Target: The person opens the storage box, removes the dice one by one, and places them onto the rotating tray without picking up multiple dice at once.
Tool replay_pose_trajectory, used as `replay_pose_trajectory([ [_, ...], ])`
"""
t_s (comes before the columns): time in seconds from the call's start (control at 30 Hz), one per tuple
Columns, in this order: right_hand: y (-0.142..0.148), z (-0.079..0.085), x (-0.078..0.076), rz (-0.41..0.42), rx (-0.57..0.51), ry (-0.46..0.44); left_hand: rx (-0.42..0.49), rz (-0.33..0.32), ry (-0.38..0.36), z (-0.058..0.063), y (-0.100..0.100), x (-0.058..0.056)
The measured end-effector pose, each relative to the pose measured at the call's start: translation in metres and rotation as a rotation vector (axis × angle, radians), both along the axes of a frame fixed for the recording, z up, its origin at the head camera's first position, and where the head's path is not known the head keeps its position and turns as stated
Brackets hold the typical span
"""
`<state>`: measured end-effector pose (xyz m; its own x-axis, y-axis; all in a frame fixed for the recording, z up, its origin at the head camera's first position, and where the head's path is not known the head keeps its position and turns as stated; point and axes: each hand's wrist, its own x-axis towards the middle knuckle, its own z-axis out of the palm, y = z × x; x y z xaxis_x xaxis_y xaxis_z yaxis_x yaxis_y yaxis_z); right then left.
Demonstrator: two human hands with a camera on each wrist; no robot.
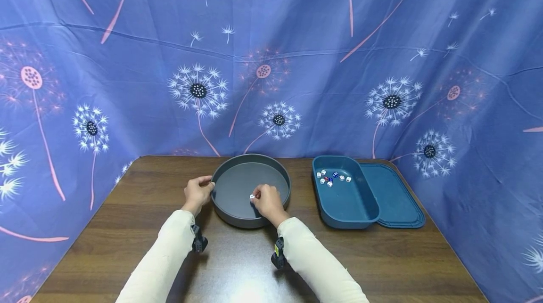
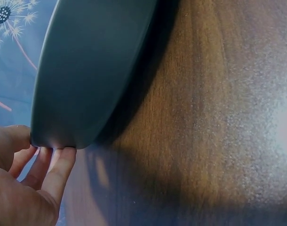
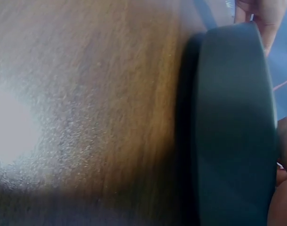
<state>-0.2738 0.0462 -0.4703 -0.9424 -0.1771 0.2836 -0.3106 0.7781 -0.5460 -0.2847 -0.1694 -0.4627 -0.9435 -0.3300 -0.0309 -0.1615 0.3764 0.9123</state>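
Note:
The round dark grey pan point(image 1: 237, 190) rests on the wooden table in front of the person. At its left side the left hand point(image 1: 198, 193) holds the rim, with fingertips point(image 2: 63, 153) against the outer wall. Above the pan's floor, the right hand point(image 1: 268, 201) pinches a small white die point(image 1: 252, 196) between thumb and fingers. In the right wrist view the pan's wall point(image 3: 235, 122) hides most of the right hand point(image 3: 284, 188). Several white, blue and red dice point(image 1: 329, 184) lie in the far part of a teal rectangular container point(image 1: 348, 223), right of the pan.
Beside the container, a teal lid point(image 1: 394, 194) lies flat, partly under its right side. A blue curtain point(image 1: 322, 81) printed with dandelions hangs right behind the wooden table point(image 1: 127, 218) and along its sides. Glare brightens the table's near middle.

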Motion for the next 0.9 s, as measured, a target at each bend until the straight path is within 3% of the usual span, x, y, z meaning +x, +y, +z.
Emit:
replay_pose_trajectory([
  [0.43, -0.0032, 0.0019, 0.0023, -0.030, 0.058, -0.120, 0.049, 0.004, -0.002, -0.0013, -0.0007, -0.0010],
  [0.73, -0.0027, 0.0005, 0.0009, -0.031, 0.058, -0.102, 0.058, 0.011, -0.008, -0.0009, -0.0001, -0.0007],
  [0.9, 0.0005, 0.0003, -0.0009, 0.004, 0.028, -0.016, 0.053, 0.021, -0.015, -0.0019, 0.0003, -0.0002],
])
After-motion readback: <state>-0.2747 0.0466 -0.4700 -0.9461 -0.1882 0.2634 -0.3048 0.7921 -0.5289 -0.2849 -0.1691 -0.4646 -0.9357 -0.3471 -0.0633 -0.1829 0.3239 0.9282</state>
